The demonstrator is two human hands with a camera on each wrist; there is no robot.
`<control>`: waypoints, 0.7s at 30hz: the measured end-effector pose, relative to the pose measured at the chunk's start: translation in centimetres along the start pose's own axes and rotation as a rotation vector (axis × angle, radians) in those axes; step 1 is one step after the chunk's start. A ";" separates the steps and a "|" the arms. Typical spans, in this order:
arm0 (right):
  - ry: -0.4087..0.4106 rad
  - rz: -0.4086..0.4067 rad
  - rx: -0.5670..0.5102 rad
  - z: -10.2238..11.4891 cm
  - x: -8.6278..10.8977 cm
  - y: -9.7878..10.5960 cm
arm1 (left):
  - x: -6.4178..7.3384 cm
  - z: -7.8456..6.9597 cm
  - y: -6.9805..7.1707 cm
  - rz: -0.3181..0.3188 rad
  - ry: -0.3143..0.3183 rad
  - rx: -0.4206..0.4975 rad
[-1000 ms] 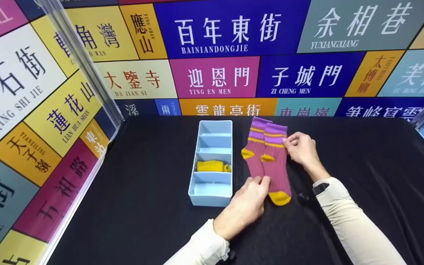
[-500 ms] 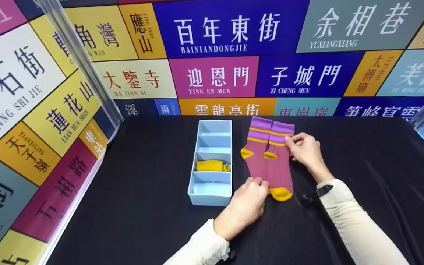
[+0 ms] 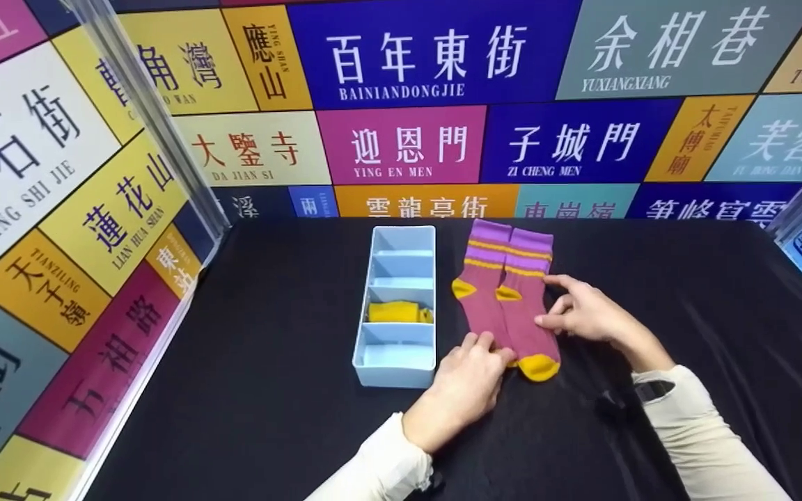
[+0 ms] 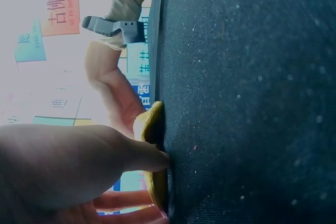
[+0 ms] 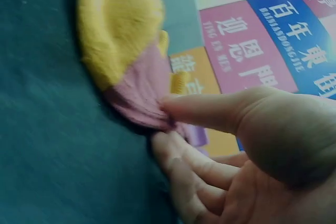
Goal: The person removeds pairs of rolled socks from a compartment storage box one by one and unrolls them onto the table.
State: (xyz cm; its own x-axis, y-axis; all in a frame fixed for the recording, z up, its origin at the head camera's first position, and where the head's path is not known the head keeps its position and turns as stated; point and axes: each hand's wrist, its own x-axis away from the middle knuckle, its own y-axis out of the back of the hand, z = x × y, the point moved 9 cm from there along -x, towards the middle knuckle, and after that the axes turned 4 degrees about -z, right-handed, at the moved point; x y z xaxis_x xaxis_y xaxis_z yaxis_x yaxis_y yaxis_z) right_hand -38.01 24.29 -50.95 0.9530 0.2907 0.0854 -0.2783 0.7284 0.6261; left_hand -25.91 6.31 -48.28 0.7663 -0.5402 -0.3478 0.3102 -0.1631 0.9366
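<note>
A pair of pink socks with purple cuffs, yellow stripes, heels and toes lies flat, side by side and slightly overlapping. My left hand covers the toe of the left sock; in the left wrist view its thumb and fingers grip the yellow toe at the cloth. My right hand is at the right sock's outer edge. In the right wrist view its thumb and fingers pinch the pink edge just above the yellow toe. Fingertips under the fabric are partly hidden.
A light-blue divided box stands left of the socks, with a rolled yellow item in its third compartment from the back. Black cloth covers the table. Printed panels rise behind and at the sides.
My right hand has slid from the cuffs down the right sock's outer edge. The right sock's cuff first spread to the right, and its toe now lies slightly further right. My left hand stays put.
</note>
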 end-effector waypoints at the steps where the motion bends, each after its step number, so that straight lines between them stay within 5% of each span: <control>1: 0.010 0.011 -0.004 0.0 0.1 0.2 | 0.0 0.0 0.0 -0.001 0.001 -0.003; 10: -0.041 0.050 -0.029 -1.3 0.7 1.1 | -0.2 0.0 0.1 -0.023 -0.005 -0.041; 21: -0.029 0.048 -0.023 -0.6 0.7 0.3 | -0.5 -0.6 0.1 -0.024 -0.036 0.061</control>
State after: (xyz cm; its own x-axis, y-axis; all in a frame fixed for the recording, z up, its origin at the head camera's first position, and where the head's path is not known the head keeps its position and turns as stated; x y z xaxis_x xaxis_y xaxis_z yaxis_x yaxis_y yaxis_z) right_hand -37.53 25.11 -51.19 0.9415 0.3078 0.1371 -0.3259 0.7281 0.6031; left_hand -25.95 7.09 -48.06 0.7378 -0.5650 -0.3693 0.2922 -0.2257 0.9293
